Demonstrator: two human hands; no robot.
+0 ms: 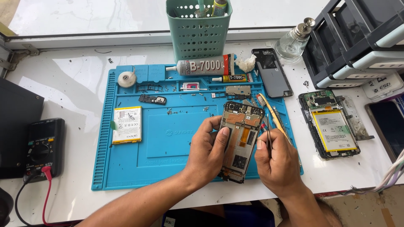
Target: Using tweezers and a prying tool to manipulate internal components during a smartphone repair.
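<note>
My left hand (pixel 208 149) grips an opened phone frame (pixel 242 136) by its left side, thumb on its inner face, holding it tilted above the blue work mat (pixel 168 138). The frame shows a circuit board at the top and an orange flex cable in the middle. My right hand (pixel 275 162) is closed around thin dark tweezers (pixel 268 136), their tips close to the frame's right edge. A yellow-handled brush (pixel 273 115) lies just beyond my right hand.
On the mat lie a white battery (pixel 127 125), glue tubes (pixel 202 66), small parts and screws. A phone back cover (pixel 272 72), a second opened phone (pixel 330 125), a multimeter (pixel 42 145), a green basket (pixel 198 27), a glass bottle (pixel 294 40) and drawers (pixel 357 38) stand around.
</note>
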